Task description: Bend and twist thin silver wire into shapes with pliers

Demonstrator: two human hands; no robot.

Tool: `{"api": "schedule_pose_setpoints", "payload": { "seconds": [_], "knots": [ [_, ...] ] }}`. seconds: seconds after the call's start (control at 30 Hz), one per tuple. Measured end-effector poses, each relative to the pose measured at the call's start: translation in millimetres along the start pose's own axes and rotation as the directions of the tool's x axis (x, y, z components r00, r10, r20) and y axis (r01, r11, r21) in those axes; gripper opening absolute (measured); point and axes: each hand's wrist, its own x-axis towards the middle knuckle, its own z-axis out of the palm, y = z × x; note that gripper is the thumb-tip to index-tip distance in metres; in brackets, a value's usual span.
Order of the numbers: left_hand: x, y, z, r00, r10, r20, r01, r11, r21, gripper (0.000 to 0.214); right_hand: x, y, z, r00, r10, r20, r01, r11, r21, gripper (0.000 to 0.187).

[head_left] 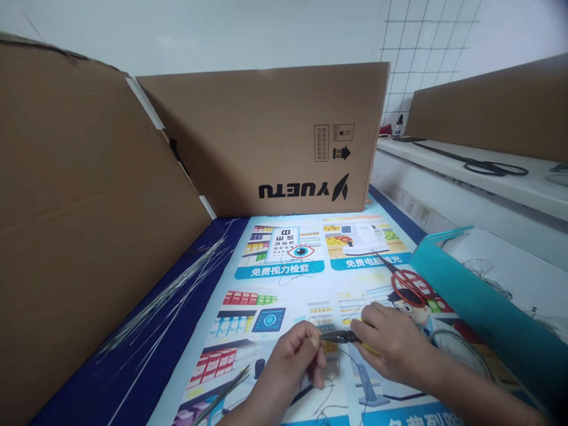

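Head view. Left hand: thumb and fingers pinched narrow at the pliers' tip, apparently on a thin, grey, curling metal wire; the held end is too small to be sure of. Right hand: wrapped around black-nosed metal pliers with yellow grips, nose pointing toward the left fingertips.

Risks (judgement): the nose sits right at the left thumb and fingertip, so a slip or hard squeeze could nip skin. A weak pinch on so fine a wire could let it twist or spring away. The loose loops could snag on a wrist or kink if pulled. Red-handled metal scissors lie just beyond the right hand, points away; an outward sweep of that hand could knock them.

Position: the pliers bridge the gap between the hands; loose wire curls lie below that gap, on the printed, light-blue table covering, nearer the left hand. A teal-sided, white-lined box stands right of the right hand.
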Motion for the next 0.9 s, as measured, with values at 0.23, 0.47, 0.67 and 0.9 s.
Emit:
{"api": "schedule_pose_setpoints", "payload": {
  "seconds": [0.23, 0.47, 0.67, 0.9],
  "knots": [
    [0, 10, -0.2, 0.999, -0.001, -0.045, 0.002, 1.0, 0.019, 0.022, 1, 3, 2, 0.998, 0.059, 0.028, -0.063, 0.986, 0.153, 0.014],
    [-2, 18, 0.5, 0.954, 0.034, -0.299, -0.065, 0.993, -0.094, 0.019, 2, 1, 14, 0.939, 0.34, -0.057, -0.287, 0.861, 0.42, 0.022],
    [-4, 10, 10.9, 0.949, 0.049, -0.311, -0.118, 0.971, -0.208, 0.018, 4, -32, 18, 0.951, 0.282, -0.127, -0.194, 0.863, 0.467, 0.044],
    [-6, 3, 18.1, 0.963, 0.002, -0.269, -0.066, 0.971, -0.23, 0.016, 8, -43, 19, 0.958, 0.213, -0.193, -0.111, 0.894, 0.434, 0.045]
  ]
}}
